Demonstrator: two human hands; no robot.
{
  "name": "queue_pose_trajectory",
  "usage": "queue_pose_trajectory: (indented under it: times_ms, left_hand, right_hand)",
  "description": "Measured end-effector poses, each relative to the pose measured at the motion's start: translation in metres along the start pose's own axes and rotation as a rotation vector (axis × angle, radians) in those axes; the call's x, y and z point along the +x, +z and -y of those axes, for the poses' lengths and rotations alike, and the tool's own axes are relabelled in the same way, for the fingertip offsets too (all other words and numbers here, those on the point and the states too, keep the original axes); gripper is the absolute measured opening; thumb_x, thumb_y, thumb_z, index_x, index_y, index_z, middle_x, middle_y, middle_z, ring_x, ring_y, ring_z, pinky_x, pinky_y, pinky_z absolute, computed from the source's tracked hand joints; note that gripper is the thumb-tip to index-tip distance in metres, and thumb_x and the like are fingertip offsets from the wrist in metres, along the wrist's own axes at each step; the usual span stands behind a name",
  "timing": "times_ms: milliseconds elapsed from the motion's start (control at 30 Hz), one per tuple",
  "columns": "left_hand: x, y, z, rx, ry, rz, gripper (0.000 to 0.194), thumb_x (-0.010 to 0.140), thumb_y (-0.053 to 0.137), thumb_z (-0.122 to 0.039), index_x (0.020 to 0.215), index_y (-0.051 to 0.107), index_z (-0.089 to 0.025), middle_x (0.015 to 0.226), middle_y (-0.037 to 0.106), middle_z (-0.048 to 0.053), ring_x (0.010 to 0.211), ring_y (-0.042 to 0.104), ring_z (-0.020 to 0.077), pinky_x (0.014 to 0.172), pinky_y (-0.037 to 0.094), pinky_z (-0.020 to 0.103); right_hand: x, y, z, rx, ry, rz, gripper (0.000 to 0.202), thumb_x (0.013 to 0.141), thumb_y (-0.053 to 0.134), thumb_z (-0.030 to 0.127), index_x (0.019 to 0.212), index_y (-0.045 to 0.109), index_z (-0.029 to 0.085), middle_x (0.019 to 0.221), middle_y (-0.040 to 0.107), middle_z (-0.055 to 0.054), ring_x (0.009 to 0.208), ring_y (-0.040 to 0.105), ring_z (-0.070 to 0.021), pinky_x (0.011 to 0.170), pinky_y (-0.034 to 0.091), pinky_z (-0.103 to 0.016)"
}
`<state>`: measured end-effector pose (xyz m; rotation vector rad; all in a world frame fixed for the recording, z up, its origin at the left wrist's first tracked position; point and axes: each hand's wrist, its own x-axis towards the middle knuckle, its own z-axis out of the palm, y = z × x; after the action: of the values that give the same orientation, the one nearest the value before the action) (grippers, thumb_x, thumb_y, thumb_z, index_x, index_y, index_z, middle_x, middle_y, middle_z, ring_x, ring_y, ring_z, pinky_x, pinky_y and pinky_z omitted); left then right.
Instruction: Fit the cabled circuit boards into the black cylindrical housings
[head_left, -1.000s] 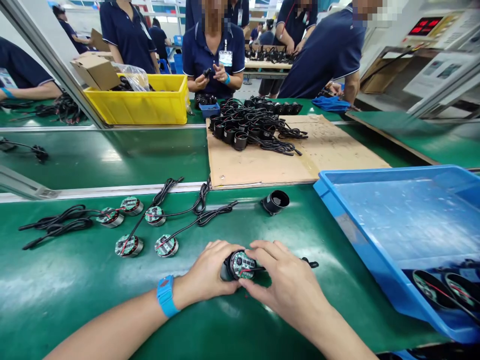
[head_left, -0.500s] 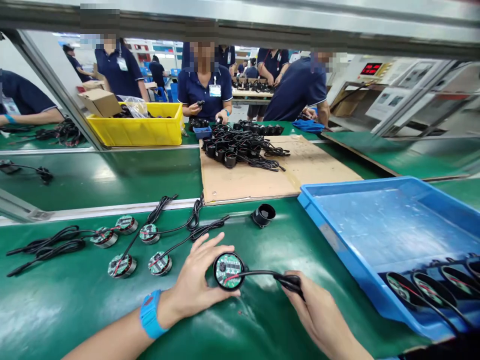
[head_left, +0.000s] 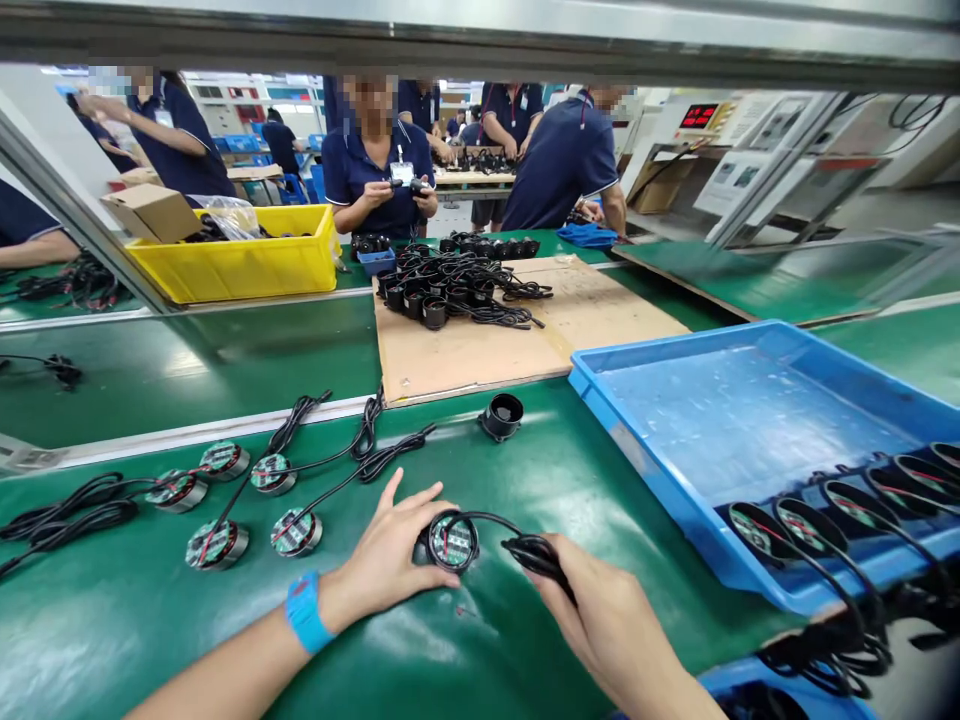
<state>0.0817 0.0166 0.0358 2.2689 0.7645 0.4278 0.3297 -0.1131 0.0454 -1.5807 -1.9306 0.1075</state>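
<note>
My left hand (head_left: pixel 386 548) grips a round black housing (head_left: pixel 474 560) on the green bench, thumb and forefinger around its side and the other fingers spread. Inside it sits a green circuit board (head_left: pixel 452 543) with red wires, facing up. A black cable (head_left: pixel 495 517) arches from the board to a folded cable bundle (head_left: pixel 536 553), which my right hand (head_left: pixel 600 605) holds closed, just right of the housing. Left of my hands lie several motor-like units with circuit boards (head_left: pixel 296 532) and coiled cables. Beyond my hands stands an empty black housing (head_left: pixel 502 416).
On the right, a large blue tray (head_left: pixel 637 450) holds several housings with boards (head_left: pixel 757 530), cables hanging over its edge. Ahead, cardboard (head_left: pixel 480 360) carries a heap of cabled black parts (head_left: pixel 450 280). A yellow bin (head_left: pixel 240 265) stands far left. Co-workers (head_left: pixel 379 165) are across the bench.
The scene has shifted left in view. My right hand has brought the cable bundle closer to the housing, so the cable bends more. My left hand still grips the housing.
</note>
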Motion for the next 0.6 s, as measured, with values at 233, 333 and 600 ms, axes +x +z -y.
queue_pose_trajectory:
  times_ms: [233, 333, 600]
  left_hand:
    - [0.006, -0.003, 0.009, -0.016, -0.034, 0.07, 0.083, 0.071, 0.083, -0.064, 0.139, 0.058, -0.024, 0.146, 0.059, 0.017, 0.148, 0.038, 0.0404, 0.122, -0.003, 0.072]
    - [0.006, -0.005, 0.007, -0.034, -0.018, 0.13, 0.082, 0.071, 0.083, -0.065, 0.139, 0.059, -0.026, 0.149, 0.056, 0.016, 0.148, 0.038, 0.041, 0.121, -0.005, 0.073]
    - [0.005, -0.002, 0.02, 0.053, 0.054, 0.171, 0.085, 0.074, 0.078, -0.069, 0.145, 0.054, -0.028, 0.155, 0.047, 0.017, 0.148, 0.036, 0.0427, 0.119, 0.002, 0.076]
  right_hand:
    - [0.004, 0.004, -0.003, 0.062, 0.017, 0.023, 0.01, 0.105, 0.046, 0.029, 0.106, 0.054, 0.024, 0.078, 0.07, 0.002, 0.063, 0.071, -0.0143, 0.055, 0.052, -0.022]
    - [0.007, 0.005, -0.003, 0.057, 0.013, 0.008, 0.01, 0.105, 0.046, 0.03, 0.106, 0.054, 0.024, 0.077, 0.07, 0.002, 0.062, 0.07, -0.015, 0.054, 0.051, -0.023]
    - [0.012, 0.008, -0.002, 0.046, 0.057, 0.026, 0.011, 0.104, 0.045, 0.028, 0.095, 0.05, 0.024, 0.075, 0.067, 0.002, 0.06, 0.065, -0.0147, 0.055, 0.044, -0.024]
